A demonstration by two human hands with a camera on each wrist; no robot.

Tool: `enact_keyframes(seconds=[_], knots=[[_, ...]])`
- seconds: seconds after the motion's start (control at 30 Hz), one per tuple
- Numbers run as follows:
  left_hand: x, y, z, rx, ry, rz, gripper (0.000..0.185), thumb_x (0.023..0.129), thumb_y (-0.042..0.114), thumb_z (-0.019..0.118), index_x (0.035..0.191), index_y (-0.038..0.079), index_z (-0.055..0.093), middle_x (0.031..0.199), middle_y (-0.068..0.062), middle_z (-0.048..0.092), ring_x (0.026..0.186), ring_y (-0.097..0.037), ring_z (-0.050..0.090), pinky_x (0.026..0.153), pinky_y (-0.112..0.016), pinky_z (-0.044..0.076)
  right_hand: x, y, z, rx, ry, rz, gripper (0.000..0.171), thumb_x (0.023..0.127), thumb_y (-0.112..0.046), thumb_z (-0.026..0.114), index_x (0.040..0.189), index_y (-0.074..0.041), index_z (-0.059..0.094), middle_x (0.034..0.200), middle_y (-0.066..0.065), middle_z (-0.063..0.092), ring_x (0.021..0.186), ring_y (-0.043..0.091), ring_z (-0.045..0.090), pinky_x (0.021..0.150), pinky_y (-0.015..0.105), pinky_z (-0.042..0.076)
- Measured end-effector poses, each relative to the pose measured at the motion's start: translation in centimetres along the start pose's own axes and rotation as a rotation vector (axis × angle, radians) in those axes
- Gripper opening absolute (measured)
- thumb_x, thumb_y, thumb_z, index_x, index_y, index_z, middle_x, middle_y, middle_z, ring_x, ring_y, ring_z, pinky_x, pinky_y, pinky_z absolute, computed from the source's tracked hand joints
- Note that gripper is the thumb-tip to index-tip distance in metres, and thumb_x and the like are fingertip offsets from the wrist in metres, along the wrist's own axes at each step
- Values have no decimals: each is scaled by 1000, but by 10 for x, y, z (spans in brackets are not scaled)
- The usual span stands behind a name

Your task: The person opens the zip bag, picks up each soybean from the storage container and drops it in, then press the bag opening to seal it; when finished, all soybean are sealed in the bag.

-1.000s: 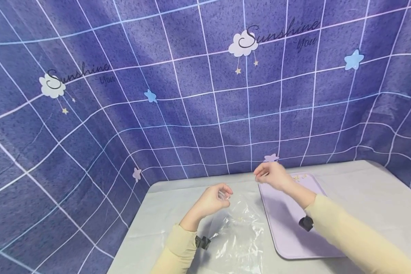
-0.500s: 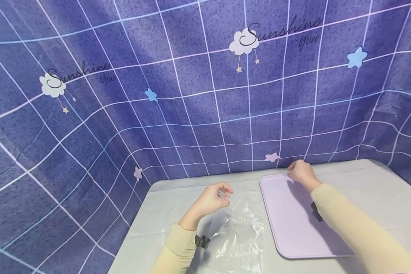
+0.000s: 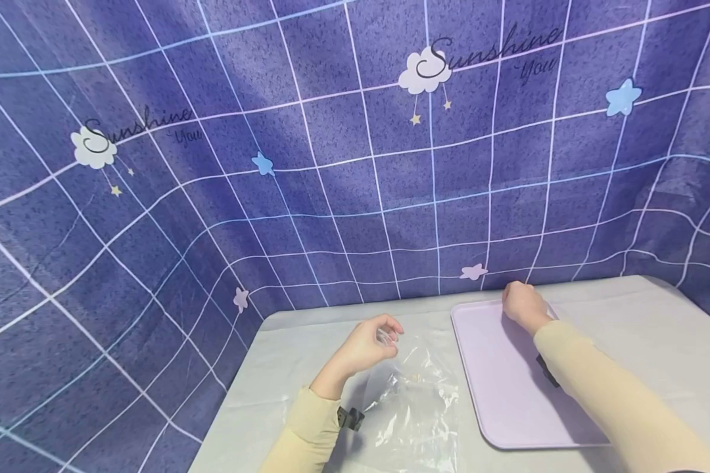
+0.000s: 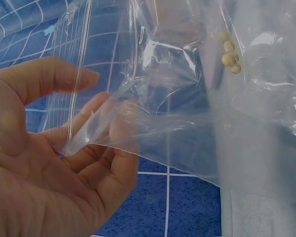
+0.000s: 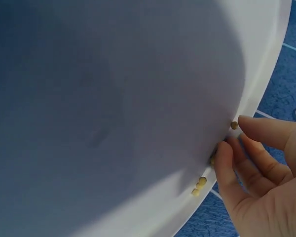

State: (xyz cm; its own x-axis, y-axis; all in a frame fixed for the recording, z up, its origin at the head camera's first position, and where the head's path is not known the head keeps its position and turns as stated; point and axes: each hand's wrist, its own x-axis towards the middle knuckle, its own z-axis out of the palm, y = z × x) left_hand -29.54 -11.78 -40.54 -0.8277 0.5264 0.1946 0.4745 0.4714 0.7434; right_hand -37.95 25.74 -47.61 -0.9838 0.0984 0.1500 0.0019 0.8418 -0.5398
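My left hand holds the mouth of a clear zip-lock bag, fingers curled around its zip edge. In the left wrist view a few pale yellow soybeans lie inside the bag. At the far edge of the lilac tray, my right hand reaches down. The right wrist view has its thumb and forefinger apart at the tray's rim, with a single bean right at the thumb tip. Another bean shows partly behind the forefinger, and a small cluster of beans sits farther along the rim.
Both bag and tray lie on a table with a pale grey cover. Behind it hangs a blue-purple curtain with a grid, clouds and stars. A black wrist camera is strapped to the left wrist.
My right hand has gone from above the tray's left far corner to the right along its far edge, and now hides the beans there. My left hand keeps still on the bag.
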Motion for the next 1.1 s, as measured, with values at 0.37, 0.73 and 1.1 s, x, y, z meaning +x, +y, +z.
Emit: enact_keyframes(seconds=[0.37, 0.73, 1.1], knots=[[-1, -1, 2, -7, -6, 7, 34, 76, -7, 69, 109, 3, 67, 99, -17, 67, 84, -14, 62, 77, -28, 54, -2, -1, 5, -12, 7, -9, 8, 83, -7, 63, 77, -8, 68, 90, 21, 70, 84, 42, 66, 67, 59, 53], [-2, 4, 0, -7, 4, -1, 33, 76, -5, 69, 108, 3, 67, 98, -17, 67, 82, -13, 62, 76, -27, 54, -22, -52, 4, 867, -337, -43, 26, 88, 10, 65, 111, 20, 59, 86, 3, 67, 81, 15, 66, 85, 45, 59], [-2, 5, 1, 27, 8, 16, 33, 76, -3, 69, 108, 3, 67, 95, -11, 68, 82, -12, 62, 75, -27, 53, -76, -137, -8, 880, -551, -307, 21, 88, 1, 72, 105, 11, 66, 95, 15, 71, 89, 22, 68, 84, 46, 59]])
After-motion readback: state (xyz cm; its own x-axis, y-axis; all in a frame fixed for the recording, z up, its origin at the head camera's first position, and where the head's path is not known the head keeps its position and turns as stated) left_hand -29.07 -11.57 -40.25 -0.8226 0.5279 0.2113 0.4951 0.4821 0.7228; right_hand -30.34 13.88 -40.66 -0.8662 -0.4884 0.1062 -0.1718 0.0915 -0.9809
